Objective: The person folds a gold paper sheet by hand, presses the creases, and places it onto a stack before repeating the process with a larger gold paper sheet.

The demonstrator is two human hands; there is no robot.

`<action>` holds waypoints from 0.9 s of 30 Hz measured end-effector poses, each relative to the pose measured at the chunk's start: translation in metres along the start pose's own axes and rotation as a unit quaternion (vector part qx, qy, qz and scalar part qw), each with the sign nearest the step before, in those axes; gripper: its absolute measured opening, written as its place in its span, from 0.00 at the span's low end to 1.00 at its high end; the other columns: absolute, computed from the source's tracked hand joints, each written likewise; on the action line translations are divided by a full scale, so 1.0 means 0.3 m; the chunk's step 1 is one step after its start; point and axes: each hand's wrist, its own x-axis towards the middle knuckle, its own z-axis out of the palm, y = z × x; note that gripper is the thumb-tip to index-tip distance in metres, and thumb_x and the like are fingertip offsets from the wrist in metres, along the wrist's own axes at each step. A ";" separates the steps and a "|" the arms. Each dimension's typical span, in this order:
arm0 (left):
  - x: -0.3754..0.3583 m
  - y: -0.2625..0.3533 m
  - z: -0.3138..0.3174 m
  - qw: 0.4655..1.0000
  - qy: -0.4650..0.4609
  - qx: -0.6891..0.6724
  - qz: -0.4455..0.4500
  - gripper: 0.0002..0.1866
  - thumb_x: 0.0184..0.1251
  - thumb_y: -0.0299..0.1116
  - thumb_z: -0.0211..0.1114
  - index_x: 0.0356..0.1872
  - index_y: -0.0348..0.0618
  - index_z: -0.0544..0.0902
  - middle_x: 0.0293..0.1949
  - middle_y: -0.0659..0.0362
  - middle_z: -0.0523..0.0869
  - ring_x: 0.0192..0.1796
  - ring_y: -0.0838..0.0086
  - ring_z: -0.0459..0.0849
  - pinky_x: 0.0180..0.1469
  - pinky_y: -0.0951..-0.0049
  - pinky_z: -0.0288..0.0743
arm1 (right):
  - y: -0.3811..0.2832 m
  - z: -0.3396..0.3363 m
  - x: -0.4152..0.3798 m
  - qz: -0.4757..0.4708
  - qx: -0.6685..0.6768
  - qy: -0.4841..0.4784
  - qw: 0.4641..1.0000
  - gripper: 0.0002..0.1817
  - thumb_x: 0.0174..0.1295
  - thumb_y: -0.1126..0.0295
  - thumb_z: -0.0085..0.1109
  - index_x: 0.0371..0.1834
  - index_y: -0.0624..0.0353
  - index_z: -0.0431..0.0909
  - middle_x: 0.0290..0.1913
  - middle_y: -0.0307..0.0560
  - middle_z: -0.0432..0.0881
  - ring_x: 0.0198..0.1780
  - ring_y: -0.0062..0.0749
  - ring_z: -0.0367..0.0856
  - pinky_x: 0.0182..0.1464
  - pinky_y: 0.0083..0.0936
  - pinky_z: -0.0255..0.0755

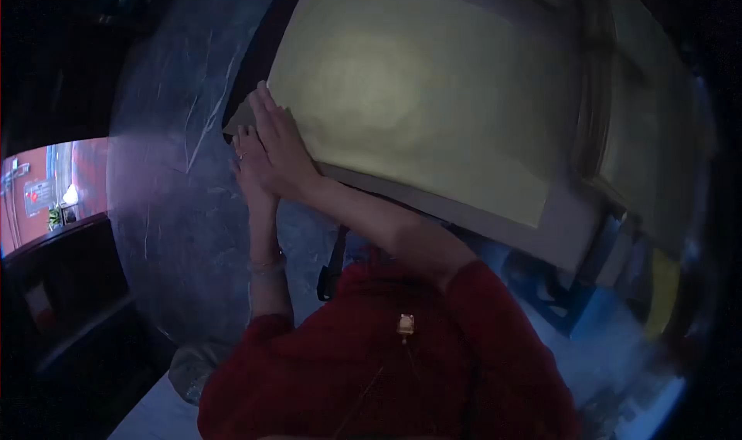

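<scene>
A large pale yellow sheet (417, 84) lies on a brown board or sheet (440, 197) with a dark strip (267, 54) along its left side. My right hand (282, 146) reaches across to the near left corner, its fingers stretched out flat and close together. Partly beneath it is my left hand (251, 166), wearing a ring, with its fingertips at the brown corner piece (241, 118). The left fingers look extended and apart, though the right hand covers part of them. No separate object shows in either hand.
The grey marbled table (170, 162) runs along the left. More brown sheet material (641, 123) with a raised fold stands at the right. Below it is a blue frame-like object (564, 309) beside a yellow strip (662, 293). A dark chair-like shape (69, 285) is at lower left.
</scene>
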 end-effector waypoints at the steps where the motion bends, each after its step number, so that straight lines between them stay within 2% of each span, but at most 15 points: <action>1: 0.033 0.048 -0.069 0.996 -0.041 -0.033 -0.074 0.36 0.68 0.44 0.57 0.74 0.44 0.55 0.75 0.51 0.53 0.77 0.58 0.48 0.72 0.41 0.41 | 0.047 0.026 0.005 -0.017 -0.021 0.011 1.000 0.34 0.71 0.62 0.38 0.74 0.68 0.42 0.77 0.64 0.39 0.77 0.56 0.40 0.75 0.45 0.38; 5: 0.034 0.123 -0.147 0.990 -0.045 -0.086 -0.102 0.40 0.65 0.48 0.60 0.73 0.41 0.56 0.75 0.50 0.53 0.77 0.57 0.48 0.72 0.41 0.40 | 0.093 -0.034 -0.048 -0.004 0.003 0.032 0.999 0.34 0.71 0.61 0.37 0.75 0.67 0.41 0.77 0.64 0.39 0.77 0.57 0.40 0.75 0.45 0.37; 7: 0.034 0.156 -0.171 0.990 -0.016 -0.095 -0.106 0.46 0.60 0.54 0.65 0.72 0.38 0.56 0.75 0.47 0.54 0.77 0.56 0.49 0.72 0.41 0.40 | 0.086 -0.117 -0.091 0.033 -0.011 0.033 0.999 0.34 0.72 0.61 0.37 0.75 0.67 0.40 0.77 0.63 0.39 0.77 0.56 0.38 0.76 0.43 0.36; 8: 0.040 0.168 -0.185 0.988 -0.020 -0.101 -0.112 0.51 0.54 0.57 0.69 0.72 0.36 0.56 0.74 0.46 0.55 0.77 0.56 0.50 0.72 0.42 0.41 | 0.061 -0.176 -0.118 0.059 0.009 0.015 0.998 0.35 0.72 0.60 0.37 0.75 0.67 0.39 0.77 0.62 0.38 0.78 0.54 0.37 0.76 0.40 0.35; 10: 0.044 0.176 -0.185 0.988 -0.027 -0.092 -0.120 0.51 0.54 0.57 0.69 0.72 0.36 0.56 0.74 0.46 0.55 0.77 0.56 0.50 0.73 0.43 0.40 | 0.049 -0.289 -0.182 0.082 0.001 0.017 0.996 0.34 0.71 0.63 0.36 0.75 0.68 0.38 0.77 0.63 0.37 0.77 0.60 0.36 0.76 0.45 0.36; 11: 0.045 0.178 -0.185 0.988 -0.033 -0.081 -0.129 0.52 0.54 0.57 0.70 0.72 0.36 0.56 0.74 0.46 0.55 0.77 0.56 0.50 0.73 0.43 0.40 | 0.050 -0.347 -0.219 0.086 0.005 0.029 0.996 0.34 0.71 0.63 0.35 0.74 0.69 0.39 0.77 0.63 0.37 0.78 0.57 0.36 0.76 0.42 0.35; 15: 0.043 0.164 -0.175 0.983 -0.022 -0.128 -0.130 0.52 0.53 0.57 0.70 0.72 0.36 0.56 0.74 0.46 0.55 0.77 0.56 0.49 0.73 0.43 0.40 | 0.041 -0.590 -0.385 0.093 -0.034 0.097 0.990 0.35 0.72 0.59 0.31 0.75 0.71 0.37 0.78 0.61 0.38 0.78 0.50 0.35 0.76 0.38 0.32; 16: 0.051 0.174 -0.191 0.986 -0.038 -0.094 -0.134 0.52 0.53 0.57 0.70 0.72 0.36 0.56 0.74 0.46 0.55 0.77 0.56 0.48 0.73 0.43 0.40 | 0.037 -0.642 -0.426 0.093 -0.043 0.107 0.989 0.35 0.72 0.58 0.31 0.75 0.71 0.37 0.78 0.60 0.37 0.79 0.49 0.35 0.76 0.38 0.32; 20: 0.050 0.135 -0.162 0.990 -0.015 -0.090 -0.105 0.52 0.53 0.58 0.70 0.71 0.35 0.57 0.74 0.46 0.55 0.77 0.56 0.48 0.72 0.43 0.41 | 0.006 -0.809 -0.570 0.151 0.062 0.254 0.953 0.41 0.72 0.47 0.32 0.76 0.65 0.33 0.78 0.56 0.34 0.79 0.43 0.31 0.77 0.38 0.27; 21: 0.054 0.129 -0.161 0.991 -0.015 -0.093 -0.099 0.52 0.53 0.58 0.70 0.71 0.35 0.57 0.74 0.46 0.55 0.77 0.56 0.48 0.72 0.43 0.41 | 0.014 -0.846 -0.598 0.150 0.058 0.259 0.952 0.41 0.72 0.47 0.32 0.76 0.65 0.33 0.78 0.56 0.34 0.79 0.43 0.31 0.77 0.38 0.27; 23: 0.056 0.119 -0.159 0.992 -0.024 -0.068 -0.106 0.52 0.53 0.59 0.70 0.71 0.35 0.58 0.74 0.46 0.56 0.77 0.56 0.49 0.72 0.44 0.43 | 0.033 -0.902 -0.646 0.066 0.038 0.262 0.962 0.42 0.71 0.45 0.35 0.76 0.63 0.34 0.78 0.55 0.36 0.79 0.43 0.33 0.77 0.41 0.27; 27: 0.057 0.103 -0.152 0.988 -0.028 -0.104 -0.111 0.52 0.52 0.59 0.69 0.71 0.35 0.58 0.73 0.46 0.58 0.76 0.55 0.53 0.73 0.48 0.46 | 0.045 -0.979 -0.696 0.075 0.023 0.343 0.936 0.39 0.72 0.46 0.35 0.76 0.60 0.39 0.78 0.56 0.42 0.79 0.44 0.37 0.77 0.40 0.29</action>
